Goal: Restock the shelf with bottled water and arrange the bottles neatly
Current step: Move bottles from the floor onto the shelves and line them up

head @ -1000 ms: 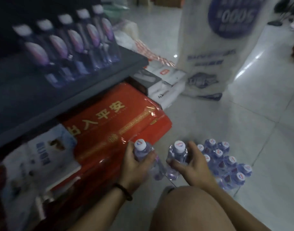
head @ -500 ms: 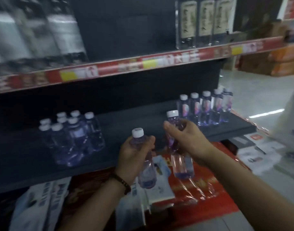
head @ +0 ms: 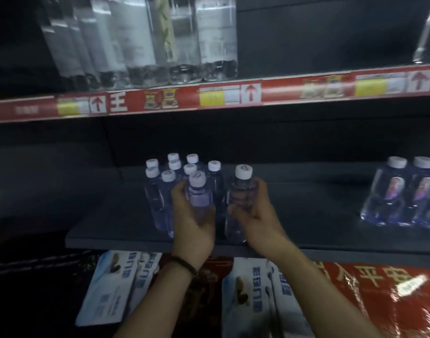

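My left hand [head: 193, 215] grips a small clear water bottle with a white cap [head: 199, 191], held upright just in front of a cluster of several like bottles [head: 160, 189] standing on the dark lower shelf [head: 306, 228]. To its right, my right hand [head: 255, 215] grips a second small bottle [head: 242, 191], also upright, its base near the shelf's front edge. Whether either bottle's base touches the shelf is hidden by my hands.
More small bottles [head: 404, 196] stand at the shelf's right end. Tall clear bottles [head: 141, 37] fill the upper shelf above a red price strip [head: 209, 98]. Below the lower shelf lie white-blue boxes [head: 116, 286] and a red wrapped package [head: 391, 296].
Both hands lifted the two bottles from the floor pack, carried them up to the lower shelf and brought them beside the left cluster. The view swung from floor to shelf.
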Available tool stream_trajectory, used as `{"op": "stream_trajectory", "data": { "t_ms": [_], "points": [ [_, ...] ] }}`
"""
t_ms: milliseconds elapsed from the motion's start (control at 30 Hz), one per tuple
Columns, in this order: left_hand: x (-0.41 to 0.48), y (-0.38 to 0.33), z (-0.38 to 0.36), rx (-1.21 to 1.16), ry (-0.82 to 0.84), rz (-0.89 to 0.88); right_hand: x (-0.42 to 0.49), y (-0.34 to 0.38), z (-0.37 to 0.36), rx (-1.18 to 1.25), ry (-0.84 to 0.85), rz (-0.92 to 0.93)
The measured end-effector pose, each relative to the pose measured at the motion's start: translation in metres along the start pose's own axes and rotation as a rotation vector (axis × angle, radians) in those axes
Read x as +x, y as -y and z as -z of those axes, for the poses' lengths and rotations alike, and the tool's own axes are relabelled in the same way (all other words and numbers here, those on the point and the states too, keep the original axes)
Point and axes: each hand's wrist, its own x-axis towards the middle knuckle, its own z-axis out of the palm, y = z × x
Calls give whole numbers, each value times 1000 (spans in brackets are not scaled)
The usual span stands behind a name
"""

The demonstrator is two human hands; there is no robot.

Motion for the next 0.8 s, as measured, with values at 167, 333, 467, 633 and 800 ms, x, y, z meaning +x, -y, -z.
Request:
{"op": "stream_trajectory", "data": {
  "t_ms": [167,333,467,633,800],
  "points": [
    [14,23,8,305,-83,-69,29,-32,-30,26,-51,71],
    [12,33,17,424,-90,-34,32,-61,-33,-416,-60,36],
    [2,38,18,368,-87,69,21,-71,-38,-427,-105,-14],
    [-10,57,14,287,-103,205,6,-70,-52,-357,-198,17],
    [-11,69,10,431,-101,189,-2,-74,-53,-374,-118,73]
  ]
}}
